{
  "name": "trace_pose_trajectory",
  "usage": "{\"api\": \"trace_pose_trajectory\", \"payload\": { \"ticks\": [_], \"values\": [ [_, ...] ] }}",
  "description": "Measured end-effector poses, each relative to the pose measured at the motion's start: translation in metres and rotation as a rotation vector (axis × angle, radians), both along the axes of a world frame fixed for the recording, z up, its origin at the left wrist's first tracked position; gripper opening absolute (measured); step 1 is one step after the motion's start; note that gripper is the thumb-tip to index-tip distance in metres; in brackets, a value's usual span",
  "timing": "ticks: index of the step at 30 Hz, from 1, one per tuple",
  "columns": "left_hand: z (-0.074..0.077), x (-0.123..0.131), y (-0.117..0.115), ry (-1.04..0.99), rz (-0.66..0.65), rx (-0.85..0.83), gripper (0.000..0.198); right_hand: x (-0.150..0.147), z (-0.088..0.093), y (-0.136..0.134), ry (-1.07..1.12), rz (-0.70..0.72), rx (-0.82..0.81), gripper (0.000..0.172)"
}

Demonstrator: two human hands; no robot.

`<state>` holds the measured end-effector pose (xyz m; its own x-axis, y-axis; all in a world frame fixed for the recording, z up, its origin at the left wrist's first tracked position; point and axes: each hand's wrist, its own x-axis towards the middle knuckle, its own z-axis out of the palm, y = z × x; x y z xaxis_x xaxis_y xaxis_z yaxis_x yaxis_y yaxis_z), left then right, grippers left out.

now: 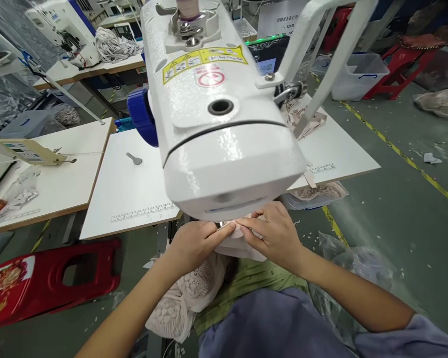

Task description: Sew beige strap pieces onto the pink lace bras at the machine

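Observation:
Right under the head of a white sewing machine (231, 164), both hands are at a pale pink lace bra (199, 283). My left hand (196, 243) pinches its fabric with thumb and forefinger. Opposite it, my right hand (274, 233) presses fingers and thumb on the same cloth, and the two hands' fingertips nearly meet. The bra's lace cups hang down below my left hand, beside my lap. The machine head hides the needle and part of the cloth at my fingertips.
A white worktable (130, 184) with a printed ruler bears a small grey tool (134, 158). A clear bin (317, 194) of lace pieces sits below the right table edge. A red stool (52, 278) stands at the left. Clear plastic bags (362, 268) lie at the right.

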<state>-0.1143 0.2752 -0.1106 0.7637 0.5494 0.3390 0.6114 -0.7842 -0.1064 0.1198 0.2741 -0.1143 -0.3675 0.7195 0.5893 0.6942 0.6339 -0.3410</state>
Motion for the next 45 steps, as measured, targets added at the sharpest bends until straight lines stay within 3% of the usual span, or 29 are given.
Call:
{"api": "trace_pose_trajectory", "payload": {
  "ticks": [4,10,13,19,31,45],
  "values": [
    [0.007,0.001,0.010,-0.002,-0.052,0.020,0.042,-0.003,-0.009,-0.009,0.081,0.028,-0.162,0.025],
    [0.016,0.028,-0.013,0.033,0.146,0.041,0.034,-0.006,-0.030,-0.028,0.441,-0.041,-0.437,0.033],
    [0.021,0.045,-0.029,0.036,0.238,0.077,0.036,-0.003,-0.019,-0.022,0.312,-0.036,-0.446,0.024],
    [0.022,0.066,-0.042,0.040,0.378,0.094,0.038,0.007,0.005,0.003,0.140,0.061,-0.414,0.030],
    [0.014,0.070,-0.039,-0.041,0.463,0.056,0.028,0.008,0.010,0.049,0.236,0.316,-0.645,0.031],
    [0.010,0.072,-0.041,-0.026,0.518,0.084,0.029,0.007,0.015,0.061,0.223,0.336,-0.662,0.033]
  ]
}}
